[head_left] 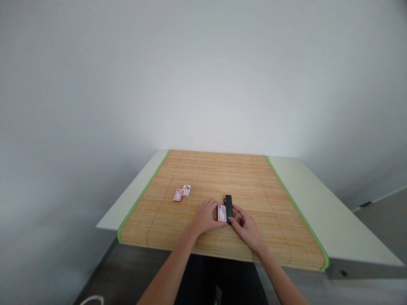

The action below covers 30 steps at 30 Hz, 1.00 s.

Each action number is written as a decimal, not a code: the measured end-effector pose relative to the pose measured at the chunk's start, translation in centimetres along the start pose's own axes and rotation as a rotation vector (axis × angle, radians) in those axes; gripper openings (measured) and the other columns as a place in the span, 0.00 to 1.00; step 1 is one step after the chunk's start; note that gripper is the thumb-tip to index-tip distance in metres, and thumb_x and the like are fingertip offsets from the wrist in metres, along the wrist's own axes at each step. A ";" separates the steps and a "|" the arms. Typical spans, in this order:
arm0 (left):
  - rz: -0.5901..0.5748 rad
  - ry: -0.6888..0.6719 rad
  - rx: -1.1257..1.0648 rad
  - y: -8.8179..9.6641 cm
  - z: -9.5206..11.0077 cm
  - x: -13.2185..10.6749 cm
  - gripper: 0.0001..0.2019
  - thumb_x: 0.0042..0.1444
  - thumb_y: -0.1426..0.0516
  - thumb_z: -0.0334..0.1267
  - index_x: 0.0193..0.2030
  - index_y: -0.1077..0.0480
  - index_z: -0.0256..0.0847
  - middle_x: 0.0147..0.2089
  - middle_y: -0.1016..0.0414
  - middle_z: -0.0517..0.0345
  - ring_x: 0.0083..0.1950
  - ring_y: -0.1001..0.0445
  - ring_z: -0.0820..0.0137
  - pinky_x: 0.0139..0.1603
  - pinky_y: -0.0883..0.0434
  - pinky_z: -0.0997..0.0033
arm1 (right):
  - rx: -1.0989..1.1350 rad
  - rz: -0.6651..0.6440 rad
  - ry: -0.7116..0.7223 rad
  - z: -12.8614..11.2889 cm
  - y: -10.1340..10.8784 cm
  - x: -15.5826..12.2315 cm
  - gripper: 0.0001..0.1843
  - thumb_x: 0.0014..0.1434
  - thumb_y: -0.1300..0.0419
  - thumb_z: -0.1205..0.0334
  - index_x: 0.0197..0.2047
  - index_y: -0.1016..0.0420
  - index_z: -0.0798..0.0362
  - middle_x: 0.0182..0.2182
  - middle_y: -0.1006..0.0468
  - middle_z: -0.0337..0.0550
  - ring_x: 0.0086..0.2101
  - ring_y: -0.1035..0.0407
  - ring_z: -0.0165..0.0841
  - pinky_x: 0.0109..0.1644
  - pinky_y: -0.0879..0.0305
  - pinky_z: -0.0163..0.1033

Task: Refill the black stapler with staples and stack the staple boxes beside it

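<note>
A black stapler [228, 204] lies on a bamboo mat [260, 190], pointing away from me. Right beside its near end sits a small red-and-white box [221, 213]. My left hand [207, 217] rests on the mat with curled fingers touching the box's left side. My right hand [244, 223] has its fingers pinched at the stapler's near end. Two more small red-and-white boxes [182, 193] lie further left on the mat, apart from both hands.
The mat has a green border [295, 207] and covers the middle of a pale table [330, 212]. The table stands against a white wall. Grey floor [381, 212] shows to the right and under the near edge.
</note>
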<state>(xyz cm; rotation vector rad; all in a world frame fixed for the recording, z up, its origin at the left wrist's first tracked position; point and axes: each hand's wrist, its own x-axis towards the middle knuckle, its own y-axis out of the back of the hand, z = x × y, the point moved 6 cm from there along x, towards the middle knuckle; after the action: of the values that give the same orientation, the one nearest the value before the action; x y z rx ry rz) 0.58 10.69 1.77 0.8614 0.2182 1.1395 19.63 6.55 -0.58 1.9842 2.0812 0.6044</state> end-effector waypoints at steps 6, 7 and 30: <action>-0.021 -0.013 0.024 -0.5 0.0 0.4 0.33 0.40 0.26 0.52 0.54 0.28 0.49 0.52 0.26 0.52 0.56 0.30 0.52 0.59 0.34 0.52 | -0.003 0.026 -0.007 -0.2 0.0 -0.1 0.33 0.64 0.40 0.47 0.68 0.34 0.52 0.25 0.28 0.35 0.26 0.35 0.32 0.31 0.38 0.38; -0.024 -0.016 0.011 -0.6 0.1 0.3 0.35 0.40 0.26 0.53 0.55 0.28 0.49 0.53 0.27 0.52 0.57 0.30 0.51 0.60 0.34 0.50 | 0.002 0.034 -0.011 -0.3 0.0 -0.1 0.35 0.63 0.40 0.47 0.69 0.35 0.52 0.25 0.29 0.34 0.25 0.35 0.33 0.32 0.38 0.38; 0.191 0.190 0.177 13.1 -11.6 -8.0 0.27 0.50 0.35 0.44 0.58 0.27 0.48 0.55 0.24 0.51 0.57 0.27 0.52 0.62 0.31 0.46 | 0.058 0.135 -0.046 -0.5 0.6 -0.4 0.37 0.66 0.43 0.44 0.72 0.41 0.51 0.23 0.37 0.31 0.25 0.40 0.32 0.33 0.40 0.37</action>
<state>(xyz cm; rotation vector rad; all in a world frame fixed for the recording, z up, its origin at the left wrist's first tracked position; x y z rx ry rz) -18.61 11.30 1.03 0.9444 0.4051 1.3976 20.02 6.05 0.09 2.1635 1.9721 0.5219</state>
